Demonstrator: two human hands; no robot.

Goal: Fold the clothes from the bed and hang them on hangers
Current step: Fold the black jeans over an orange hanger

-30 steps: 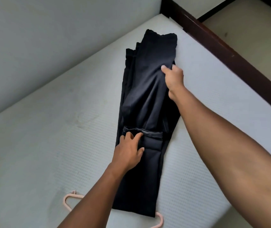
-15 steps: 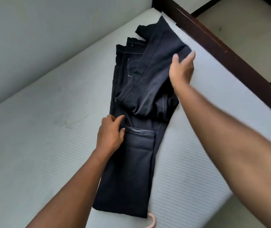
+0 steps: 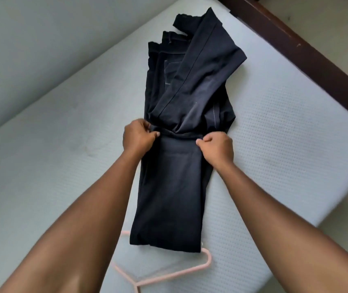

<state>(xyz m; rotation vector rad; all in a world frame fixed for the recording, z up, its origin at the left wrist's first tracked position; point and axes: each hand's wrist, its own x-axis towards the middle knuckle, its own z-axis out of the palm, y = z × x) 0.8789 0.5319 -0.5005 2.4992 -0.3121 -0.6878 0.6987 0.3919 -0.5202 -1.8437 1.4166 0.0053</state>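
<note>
Dark navy trousers point(image 3: 175, 187) lie lengthwise on the pale mattress point(image 3: 274, 127), their far half flipped open and rumpled toward the headboard end. My left hand point(image 3: 138, 135) pinches the left end of a cross fold at the middle of the trousers. My right hand point(image 3: 216, 148) grips the right end of that same fold, fingers curled. A pink hanger point(image 3: 168, 273) lies on the mattress under the trousers' near end, partly covered by the cloth and my left forearm.
A grey wall point(image 3: 41, 49) runs along the mattress's left side. A dark wooden bed frame rail point(image 3: 295, 45) borders the far right, with floor beyond. The mattress's right edge drops off near my right forearm.
My right hand let go of the far flap and came back to the middle fold. My left hand shifted onto the fold's left end and now pinches it. The flipped flap lies rumpled.
</note>
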